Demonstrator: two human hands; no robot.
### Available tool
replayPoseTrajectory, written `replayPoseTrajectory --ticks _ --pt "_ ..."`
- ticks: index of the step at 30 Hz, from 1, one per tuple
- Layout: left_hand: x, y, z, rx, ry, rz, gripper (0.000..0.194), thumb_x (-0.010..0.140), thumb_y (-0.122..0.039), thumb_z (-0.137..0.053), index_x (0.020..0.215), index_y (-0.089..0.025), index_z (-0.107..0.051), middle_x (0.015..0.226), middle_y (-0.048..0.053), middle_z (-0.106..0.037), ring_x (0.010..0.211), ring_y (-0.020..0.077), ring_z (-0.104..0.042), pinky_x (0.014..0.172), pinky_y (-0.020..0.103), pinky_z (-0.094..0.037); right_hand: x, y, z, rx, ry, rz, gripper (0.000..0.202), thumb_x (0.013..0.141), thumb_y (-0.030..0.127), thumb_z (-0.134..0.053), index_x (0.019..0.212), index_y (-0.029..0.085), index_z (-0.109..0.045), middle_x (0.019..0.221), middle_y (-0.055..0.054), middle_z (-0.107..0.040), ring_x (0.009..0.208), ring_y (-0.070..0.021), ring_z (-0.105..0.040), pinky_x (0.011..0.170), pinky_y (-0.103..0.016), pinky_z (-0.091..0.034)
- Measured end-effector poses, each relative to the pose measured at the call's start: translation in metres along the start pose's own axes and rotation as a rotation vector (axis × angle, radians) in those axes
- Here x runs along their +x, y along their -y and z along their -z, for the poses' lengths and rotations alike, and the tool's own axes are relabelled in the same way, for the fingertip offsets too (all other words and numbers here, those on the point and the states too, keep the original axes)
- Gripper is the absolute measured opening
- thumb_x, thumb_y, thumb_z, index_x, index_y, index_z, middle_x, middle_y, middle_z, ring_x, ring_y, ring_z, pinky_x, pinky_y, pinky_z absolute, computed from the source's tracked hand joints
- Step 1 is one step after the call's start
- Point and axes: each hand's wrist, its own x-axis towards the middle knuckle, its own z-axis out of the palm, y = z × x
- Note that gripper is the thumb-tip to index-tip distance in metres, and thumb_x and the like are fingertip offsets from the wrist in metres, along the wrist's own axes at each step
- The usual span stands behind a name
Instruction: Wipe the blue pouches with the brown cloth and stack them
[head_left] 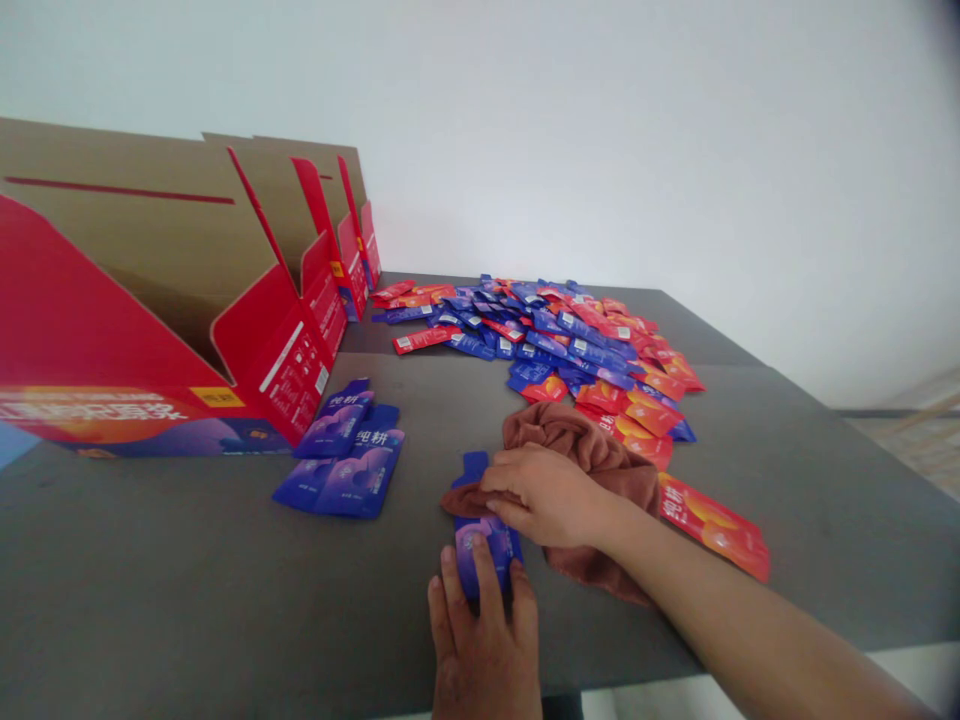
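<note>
A blue-purple pouch (489, 556) lies flat on the grey table near its front edge. My left hand (484, 630) rests on the lower part of it, fingers spread and lying flat. Bunched in my right hand (551, 492) is a brown cloth (600, 455), one fold of which presses across the upper part of the same pouch. The rest of the cloth trails over the table to the right. To the left lie a few more blue pouches (352, 472), overlapping each other. A red-orange pouch (716, 525) lies right of the cloth.
A large heap of blue and red pouches (547, 330) covers the table's far middle, spreading toward the right. Several open red cardboard boxes (277, 350) stand in a row at the left. The grey table (187, 590) meets a white wall behind.
</note>
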Motion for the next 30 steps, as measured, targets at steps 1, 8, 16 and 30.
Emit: replayPoseTrajectory --ticks 1,8,16,30 --pt "0.0 0.0002 0.0004 -0.001 0.0 0.0 0.041 0.065 -0.026 -0.078 0.105 -0.028 -0.068 0.123 0.014 -0.059 0.113 0.0439 -0.052 0.088 0.054 -0.05 -0.0006 0.0008 0.0005 0.011 0.002 0.028 0.015 0.089 0.023 -0.049 0.093 0.018 -0.062 0.085 -0.002 -0.06 0.079 -0.0148 -0.053 0.069 -0.027 -0.033" --pt "-0.0006 0.0015 0.0007 -0.007 0.017 -0.013 0.043 0.067 -0.025 -0.076 0.109 -0.028 -0.067 0.124 0.015 -0.058 0.113 0.0452 -0.051 0.089 0.056 -0.05 -0.0015 0.0059 0.0019 0.031 0.028 0.048 0.016 0.09 0.023 -0.048 0.093 0.018 -0.063 0.085 -0.003 -0.06 0.081 -0.0159 -0.054 0.071 -0.027 -0.033" --pt "-0.0021 0.0015 -0.0039 0.003 0.011 -0.01 0.04 0.07 -0.027 -0.074 0.109 -0.03 -0.067 0.126 0.015 -0.057 0.114 0.044 -0.051 0.089 0.056 -0.049 0.0005 0.0 -0.0026 -0.054 -0.027 -0.053 0.014 0.089 0.024 -0.048 0.088 0.018 -0.061 0.084 -0.002 -0.06 0.078 -0.0148 -0.053 0.066 -0.027 -0.03" --pt "0.0016 0.0006 0.0019 -0.015 0.013 0.0 0.042 0.066 -0.024 -0.077 0.107 -0.027 -0.068 0.123 0.015 -0.06 0.113 0.045 -0.051 0.088 0.055 -0.051 -0.0017 0.0062 0.001 0.001 -0.007 0.04 0.016 0.09 0.025 -0.048 0.09 0.018 -0.062 0.083 -0.003 -0.059 0.079 -0.0153 -0.053 0.068 -0.027 -0.032"
